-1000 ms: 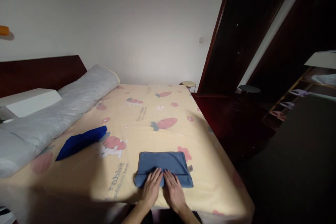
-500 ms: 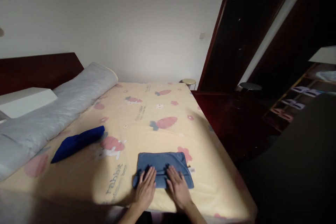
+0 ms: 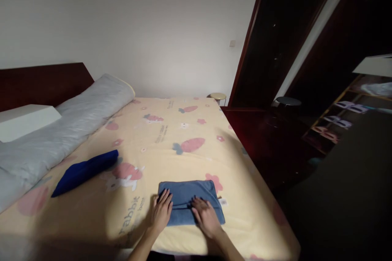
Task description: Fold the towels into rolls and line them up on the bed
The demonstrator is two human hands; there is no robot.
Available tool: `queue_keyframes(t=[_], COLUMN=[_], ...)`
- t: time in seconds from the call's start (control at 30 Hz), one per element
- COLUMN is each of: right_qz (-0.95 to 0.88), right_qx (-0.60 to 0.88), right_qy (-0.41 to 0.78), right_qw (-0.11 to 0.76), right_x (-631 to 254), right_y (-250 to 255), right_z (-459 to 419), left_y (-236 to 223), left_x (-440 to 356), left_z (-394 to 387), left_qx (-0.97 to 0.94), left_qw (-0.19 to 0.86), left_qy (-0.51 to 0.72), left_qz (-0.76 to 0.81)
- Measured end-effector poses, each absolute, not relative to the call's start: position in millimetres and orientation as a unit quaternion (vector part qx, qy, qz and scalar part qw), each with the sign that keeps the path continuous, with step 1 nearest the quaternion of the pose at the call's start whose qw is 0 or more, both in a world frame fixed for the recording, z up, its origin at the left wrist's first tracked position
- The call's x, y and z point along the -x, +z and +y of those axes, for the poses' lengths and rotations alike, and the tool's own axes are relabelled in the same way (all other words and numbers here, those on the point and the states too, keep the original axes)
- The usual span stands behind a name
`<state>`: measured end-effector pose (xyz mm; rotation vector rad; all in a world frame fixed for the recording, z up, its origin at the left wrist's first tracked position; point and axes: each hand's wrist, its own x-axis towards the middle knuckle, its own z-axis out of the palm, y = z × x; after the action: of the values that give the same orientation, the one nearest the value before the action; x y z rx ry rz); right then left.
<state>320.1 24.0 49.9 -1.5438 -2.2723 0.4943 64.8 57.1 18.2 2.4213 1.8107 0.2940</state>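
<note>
A grey-blue cloth (image 3: 190, 191), folded into a flat rectangle with a small white tag at its right side, lies on the bed near me. My left hand (image 3: 162, 210) rests palm down on its left edge, fingers stretched out. On the right half, my right hand (image 3: 206, 215) lies with its fingers out over the fold line that runs across the cloth. Neither hand grips the fabric. Further left on the sheet lies a bright blue folded cloth (image 3: 85, 172), apart from both hands.
A yellow printed sheet (image 3: 171, 163) covers the bed. Along the headboard (image 3: 45, 83) stretches a rolled grey quilt (image 3: 92, 108), with a white box-like object (image 3: 29, 120) by it. Stools (image 3: 218, 96) and a shoe rack (image 3: 339, 106) stand beyond the bed.
My left hand has slid left to the cloth's left edge. My right hand stays on the right half, fingers slightly more bent. The view has shifted a little.
</note>
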Motion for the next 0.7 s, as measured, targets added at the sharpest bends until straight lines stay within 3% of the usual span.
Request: queue_keyframes(t=[0.23, 0.43, 0.6, 0.7], right_qz=[-0.820, -0.783, -0.783, -0.738], right_qx=[0.499, 0.542, 0.563, 0.643], right_qy=[0.235, 0.255, 0.235, 0.185], right_qw=[0.154, 0.170, 0.121, 0.090], right_x=[-292, -280, -310, -349], right_y=[44, 42, 36, 20], right_z=[28, 38, 59, 67], left_y=[21, 15, 16, 21], left_x=[-66, -88, -90, -65], left_z=[85, 84, 84, 91], left_qx=[-0.758, -0.771, -0.854, -0.849], left_qw=[0.074, -0.015, 0.128, 0.151], left_qy=[0.015, 0.074, 0.023, 0.005], left_qz=[0.648, 0.632, 0.504, 0.506])
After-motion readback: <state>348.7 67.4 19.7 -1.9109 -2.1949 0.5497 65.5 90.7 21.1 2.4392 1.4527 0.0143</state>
